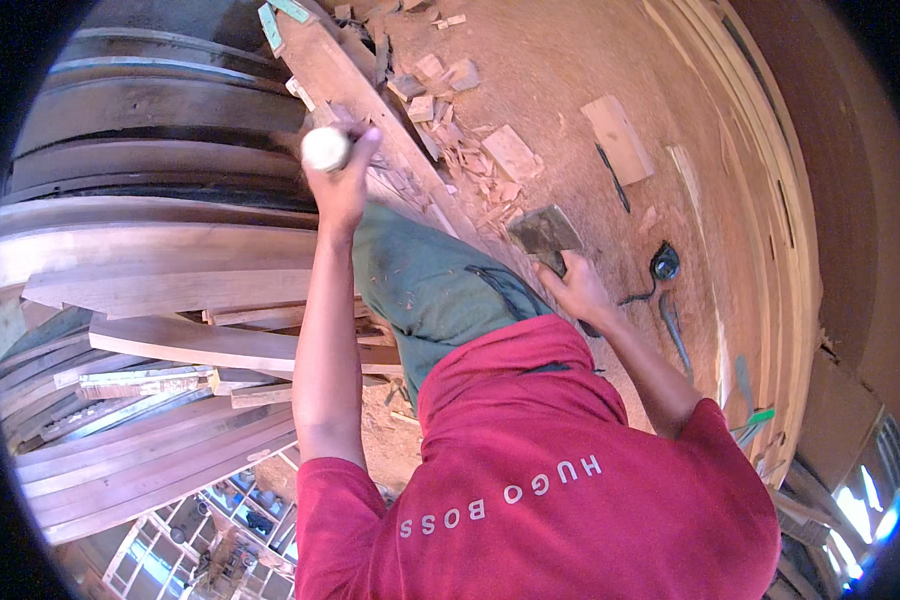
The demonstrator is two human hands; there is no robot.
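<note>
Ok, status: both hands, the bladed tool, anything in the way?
Left hand gripping pale round-ended object, blurred. Right hand gripping broad-bladed tool. Nearby clutter: wood chips beside the plank.

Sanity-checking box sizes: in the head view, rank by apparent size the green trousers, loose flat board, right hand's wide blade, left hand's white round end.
1. Green trousers
2. Loose flat board and wide blade: too close to rank
3. White round end, perhaps enlarged by nearness

Planks (190, 345) left, wood chips (475, 165) ahead, apparently a bladed tool (547, 232) in the right hand (580, 288)
</note>
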